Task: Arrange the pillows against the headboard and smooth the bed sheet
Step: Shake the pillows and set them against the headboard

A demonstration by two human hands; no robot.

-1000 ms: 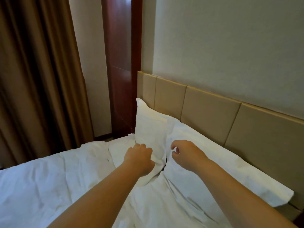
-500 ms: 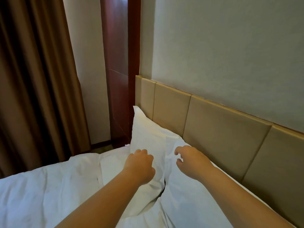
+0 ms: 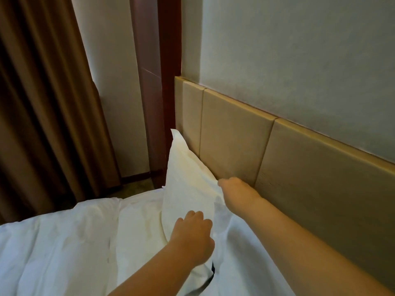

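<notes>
A white pillow (image 3: pixel 188 184) stands tilted with its far corner up against the tan padded headboard (image 3: pixel 299 163). My left hand (image 3: pixel 192 238) grips its lower near edge with curled fingers. My right hand (image 3: pixel 237 189) holds the pillow's upper edge right at the headboard; its fingertips are hidden behind the fabric. A second white pillow (image 3: pixel 239 253) lies flatter under my right forearm, along the headboard. The white bed sheet (image 3: pixel 59 248) spreads out wrinkled to the left.
A brown curtain (image 3: pixel 42 103) hangs at the left. A dark red wooden post (image 3: pixel 156 82) stands beside the headboard's end, with a strip of floor (image 3: pixel 136 186) between bed and wall. A pale wall (image 3: pixel 299 50) rises above the headboard.
My right hand has moved up and back to the pillow's upper edge at the headboard. The left hand stays low on the pillow, which now stands more upright.
</notes>
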